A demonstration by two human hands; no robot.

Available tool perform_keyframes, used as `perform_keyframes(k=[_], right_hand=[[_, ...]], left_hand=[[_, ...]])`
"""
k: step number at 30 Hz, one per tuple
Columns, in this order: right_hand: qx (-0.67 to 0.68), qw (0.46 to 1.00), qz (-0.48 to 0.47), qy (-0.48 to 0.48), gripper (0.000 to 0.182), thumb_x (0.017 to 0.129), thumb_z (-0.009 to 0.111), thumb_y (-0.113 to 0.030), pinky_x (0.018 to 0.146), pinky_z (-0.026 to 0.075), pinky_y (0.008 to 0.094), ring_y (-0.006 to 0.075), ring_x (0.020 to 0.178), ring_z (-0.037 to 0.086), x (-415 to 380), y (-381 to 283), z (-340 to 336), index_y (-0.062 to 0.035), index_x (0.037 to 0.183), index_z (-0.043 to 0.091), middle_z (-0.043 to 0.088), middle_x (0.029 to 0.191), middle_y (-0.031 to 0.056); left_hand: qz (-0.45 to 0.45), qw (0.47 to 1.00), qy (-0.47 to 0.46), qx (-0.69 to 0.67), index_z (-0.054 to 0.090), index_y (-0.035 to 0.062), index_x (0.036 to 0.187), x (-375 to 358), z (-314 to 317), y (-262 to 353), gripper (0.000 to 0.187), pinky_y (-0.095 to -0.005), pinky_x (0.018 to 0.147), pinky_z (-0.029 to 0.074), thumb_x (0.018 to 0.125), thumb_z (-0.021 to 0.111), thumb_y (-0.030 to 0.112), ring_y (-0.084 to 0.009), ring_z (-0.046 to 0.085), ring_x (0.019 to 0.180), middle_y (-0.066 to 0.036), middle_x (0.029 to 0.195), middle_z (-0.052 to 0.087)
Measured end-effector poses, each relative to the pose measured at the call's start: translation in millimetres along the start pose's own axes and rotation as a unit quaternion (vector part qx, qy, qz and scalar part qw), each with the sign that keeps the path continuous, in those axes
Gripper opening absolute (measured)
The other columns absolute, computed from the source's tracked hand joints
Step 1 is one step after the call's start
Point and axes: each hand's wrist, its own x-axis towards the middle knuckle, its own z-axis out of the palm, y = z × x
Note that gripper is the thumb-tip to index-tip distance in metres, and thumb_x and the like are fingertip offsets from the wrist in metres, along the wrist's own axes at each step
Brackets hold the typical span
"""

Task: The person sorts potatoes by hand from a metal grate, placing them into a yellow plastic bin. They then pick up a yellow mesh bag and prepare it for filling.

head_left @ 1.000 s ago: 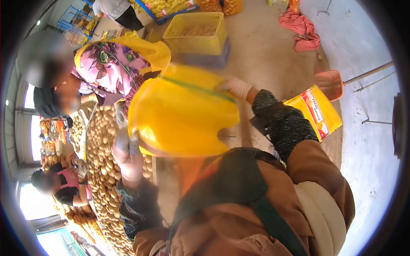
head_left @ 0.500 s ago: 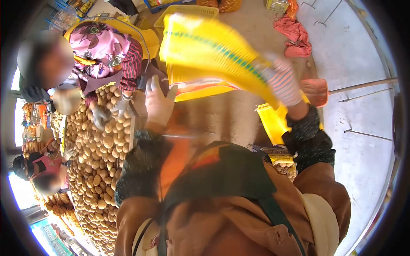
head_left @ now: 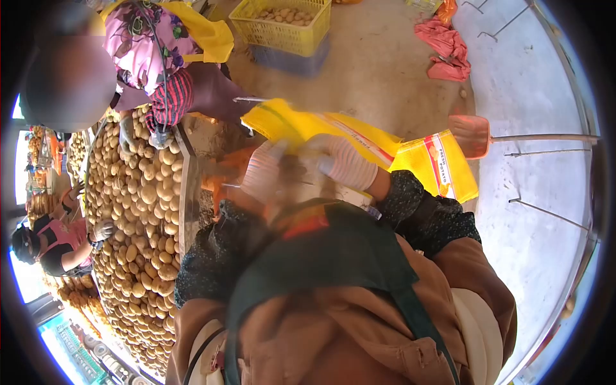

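Head view shows left hand (head_left: 264, 172) and right hand (head_left: 346, 163) both gripping a yellow sack (head_left: 301, 122) beside the potatoes (head_left: 138, 205).

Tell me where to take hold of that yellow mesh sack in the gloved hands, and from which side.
Grip the yellow mesh sack along its near edge, coming from the wearer's own side. It is limp and flat and trails away toward the floor, so an edge pinched at two spread points seems likeliest to keep it from folding. The left hand and right hand already clutch that near edge, side by side.
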Motion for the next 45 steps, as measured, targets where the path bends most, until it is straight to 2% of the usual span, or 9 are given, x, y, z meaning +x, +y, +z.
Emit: perform_keyframes(k=[2, 8, 10, 14, 19, 23, 26, 30, 45], right_hand=[[0.143, 0.967, 0.205, -0.037, 0.029, 0.089, 0.067, -0.021, 0.091, 0.050, 0.0329, 0.0226, 0.095, 0.068, -2, 14, -3, -0.0051, 0.113, 0.073, 0.073, 0.107, 0.0148], [0.116, 0.965, 0.211, -0.105, 0.027, 0.090, 0.066, -0.016, 0.091, 0.050, 0.0326, 0.0239, 0.092, 0.068, 12, 36, 2, -0.0006, 0.112, 0.071, 0.073, 0.103, 0.0151], [0.058, 0.993, 0.106, 0.011, 0.025, 0.090, 0.065, -0.016, 0.089, 0.051, 0.0338, 0.0273, 0.090, 0.068, 11, 53, 9, -0.0016, 0.110, 0.070, 0.073, 0.100, 0.0167], [-0.103, 0.970, 0.113, 0.189, 0.021, 0.089, 0.064, -0.013, 0.085, 0.053, 0.0373, 0.0353, 0.089, 0.067, 21, 108, 0, -0.0026, 0.107, 0.069, 0.071, 0.097, 0.0204], [-0.045, 0.951, 0.207, 0.225, 0.020, 0.088, 0.064, -0.013, 0.079, 0.053, 0.0423, 0.0381, 0.086, 0.066, 39, 130, -16, -0.0034, 0.105, 0.069, 0.070, 0.097, 0.0215], [-0.175, 0.963, -0.033, 0.201, 0.014, 0.086, 0.063, -0.012, 0.075, 0.053, 0.0440, 0.0370, 0.083, 0.065, 41, 102, 6, -0.0038, 0.098, 0.067, 0.067, 0.092, 0.0206], [-0.222, 0.973, -0.017, 0.061, 0.012, 0.084, 0.062, -0.011, 0.076, 0.053, 0.0433, 0.0349, 0.087, 0.065, 42, 76, 30, -0.0051, 0.095, 0.064, 0.064, 0.092, 0.0170], [-0.234, 0.957, -0.055, -0.163, 0.017, 0.085, 0.060, -0.013, 0.078, 0.053, 0.0420, 0.0325, 0.092, 0.065, 52, 64, 57, -0.0075, 0.101, 0.063, 0.062, 0.097, 0.0126], [-0.252, 0.873, 0.299, -0.293, 0.021, 0.083, 0.064, -0.023, 0.075, 0.053, 0.0441, 0.0357, 0.082, 0.067, 89, 98, 134, -0.0041, 0.091, 0.070, 0.069, 0.089, 0.0170]], left_hand=[[-0.017, 1.000, 0.010, -0.005, 0.062, 0.0047, 0.123, 4, 1, 0, 0.028, -0.0280, 0.085, 0.052, 0.101, 0.056, 0.022, -0.0154, 0.064, 0.093, -0.004, 0.105, 0.067], [0.068, 0.993, 0.062, 0.080, 0.062, 0.0002, 0.123, 6, -13, -7, 0.031, -0.0288, 0.087, 0.052, 0.101, 0.057, 0.021, -0.0125, 0.064, 0.097, -0.003, 0.111, 0.068], [0.190, 0.925, 0.063, 0.322, 0.065, 0.0004, 0.120, 14, -37, -20, 0.028, -0.0291, 0.086, 0.052, 0.098, 0.060, 0.017, -0.0155, 0.065, 0.097, -0.005, 0.108, 0.069], [0.016, 0.974, 0.140, 0.175, 0.068, 0.0023, 0.112, -3, -34, 0, 0.027, -0.0331, 0.087, 0.053, 0.086, 0.065, 0.011, -0.0266, 0.067, 0.097, -0.011, 0.101, 0.069], [-0.134, 0.704, 0.125, 0.686, 0.067, 0.0022, 0.115, -2, -118, -16, 0.036, -0.0376, 0.091, 0.052, 0.081, 0.068, 0.016, -0.0325, 0.063, 0.105, -0.016, 0.110, 0.066], [0.164, 0.588, 0.363, 0.704, 0.051, 0.0026, 0.137, -12, -82, -12, 0.062, -0.0446, 0.101, 0.047, 0.084, 0.069, 0.030, -0.0374, 0.051, 0.126, -0.020, 0.140, 0.051], [0.400, 0.528, 0.237, 0.711, 0.037, 0.0042, 0.148, -3, -53, 26, 0.081, -0.0556, 0.112, 0.033, 0.084, 0.069, 0.042, -0.0413, 0.036, 0.140, -0.021, 0.153, 0.036], [0.286, 0.402, 0.095, 0.865, 0.045, 0.0103, 0.143, 32, -42, 42, 0.079, -0.0571, 0.114, 0.025, 0.076, 0.073, 0.041, -0.0355, 0.043, 0.134, -0.014, 0.143, 0.046], [-0.038, 0.568, -0.180, 0.802, 0.069, 0.0113, 0.104, 82, -194, 73, 0.025, -0.0473, 0.079, 0.052, 0.085, 0.067, 0.027, -0.0352, 0.068, 0.091, -0.015, 0.094, 0.071]])
